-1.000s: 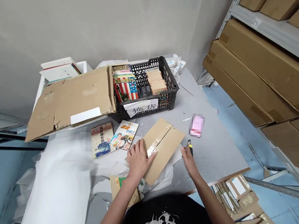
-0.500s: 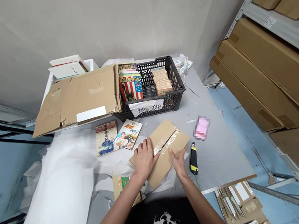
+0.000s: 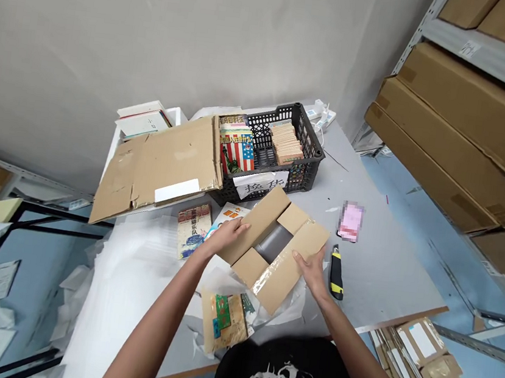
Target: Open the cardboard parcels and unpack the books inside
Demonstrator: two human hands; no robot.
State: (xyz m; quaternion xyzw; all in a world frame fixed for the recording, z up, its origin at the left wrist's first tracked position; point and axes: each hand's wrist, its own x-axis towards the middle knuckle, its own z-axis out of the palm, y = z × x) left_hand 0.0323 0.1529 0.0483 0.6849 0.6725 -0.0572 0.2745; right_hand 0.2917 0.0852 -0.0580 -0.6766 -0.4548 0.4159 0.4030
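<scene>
A small cardboard box lies on the table with its taped flaps spread apart, and a dark grey item shows inside. My left hand grips the far left flap. My right hand holds the right flap, close to a yellow-and-black utility knife. A paperback book lies left of the box, and a second book is partly hidden behind my left hand. A blurred pink item lies beyond the knife.
A black plastic crate holds books and a paper sign. A flattened cardboard sheet leans against it. White foam wrap covers the table's left side. A book in cardboard lies near me. Stacked mailers and shelved cartons are right.
The box flaps, flat and taped before, now stand spread open and show the grey item. Both hands moved apart onto the flaps. The view shifted slightly.
</scene>
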